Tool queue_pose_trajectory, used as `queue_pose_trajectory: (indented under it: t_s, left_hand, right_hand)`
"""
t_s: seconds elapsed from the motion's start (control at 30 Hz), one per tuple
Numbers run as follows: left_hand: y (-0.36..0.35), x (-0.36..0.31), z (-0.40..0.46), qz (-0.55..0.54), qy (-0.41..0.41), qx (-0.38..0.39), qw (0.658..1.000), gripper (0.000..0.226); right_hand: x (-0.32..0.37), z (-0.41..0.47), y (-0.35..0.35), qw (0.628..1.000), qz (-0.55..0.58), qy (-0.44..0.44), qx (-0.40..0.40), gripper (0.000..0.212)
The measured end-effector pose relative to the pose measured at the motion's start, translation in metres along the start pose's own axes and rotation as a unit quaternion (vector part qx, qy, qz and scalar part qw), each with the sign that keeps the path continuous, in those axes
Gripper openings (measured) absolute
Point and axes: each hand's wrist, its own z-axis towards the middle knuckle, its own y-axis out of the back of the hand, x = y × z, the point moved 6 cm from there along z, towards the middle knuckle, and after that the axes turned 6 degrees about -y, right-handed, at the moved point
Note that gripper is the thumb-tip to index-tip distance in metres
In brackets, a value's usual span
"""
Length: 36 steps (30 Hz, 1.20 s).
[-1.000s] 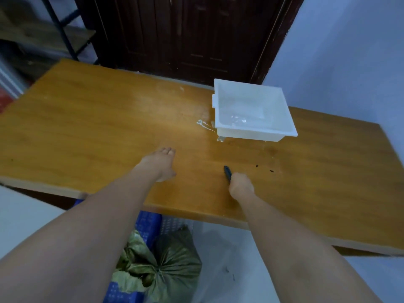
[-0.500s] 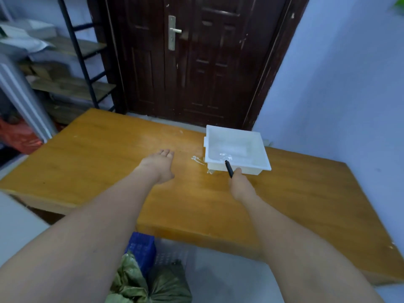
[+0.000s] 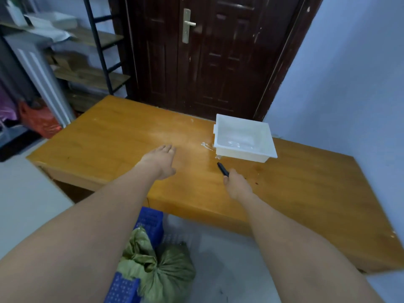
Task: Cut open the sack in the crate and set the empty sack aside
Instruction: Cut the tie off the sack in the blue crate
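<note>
Head view: sack (image 3: 159,267) sits low in frame, in the blue crate (image 3: 149,221) on the floor, just under the table's near edge and between my forearms. It's green woven stuff, creased and bulging, neck bunched into a tight knot on top, so full and uncut, I'd say. Crate's mesh walls show at the far end and at the bottom left; sack hides the rest.

My right hand (image 3: 237,185) is closed round a dark cutter (image 3: 223,169), tip sticking out past my knuckles twd the white tub (image 3: 244,136). Can't see a blade, so can't tell if it's out. Prob held up here w/ the tip pointing away from me until I bend down to the sack.

Left hand (image 3: 160,159) is open, palm down, fingers loosely together, holding nothing, over the table (image 3: 109,136) but can't tell if touching. Free hand, I guess, ready to pin the sack's neck while I cut.

Tub is well apart from the sack, up on the tabletop, w/ something clear and crumpled inside; a few whitish scraps lie just beside it.
</note>
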Motion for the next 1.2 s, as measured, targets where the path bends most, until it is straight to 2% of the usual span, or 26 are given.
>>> queue_pose_trajectory:
  t_s: [0.17, 0.47, 0.63, 0.77, 1.0, 1.2]
  left_hand:
    - [-0.067, 0.029, -0.003, -0.035, 0.001, 0.050, 0.998, 0.076]
    - [-0.230, 0.085, -0.016, -0.075, -0.003, 0.152, 0.985, 0.075]
    - [-0.319, 0.092, -0.021, -0.105, 0.005, 0.191, 0.976, 0.075]
    - [-0.378, 0.083, -0.029, -0.113, -0.011, 0.217, 0.970, 0.074]
    - [-0.436, 0.066, 0.000, -0.126, -0.027, 0.165, 0.978, 0.077]
    - [-0.490, 0.057, 0.035, -0.074, -0.072, 0.182, 0.978, 0.082]
  right_hand:
    - [0.012, -0.011, -0.067, 0.999, -0.011, 0.006, 0.047, 0.031]
    - [0.008, -0.027, -0.220, 0.991, -0.010, -0.003, 0.137, 0.027]
    - [-0.017, -0.031, -0.295, 0.986, -0.006, -0.044, 0.160, 0.028]
    - [-0.042, -0.030, -0.340, 0.982, -0.015, -0.071, 0.174, 0.020]
    - [-0.084, -0.011, -0.406, 0.977, 0.032, -0.110, 0.179, 0.020]
    - [-0.122, 0.000, -0.456, 0.962, 0.114, -0.162, 0.188, 0.031]
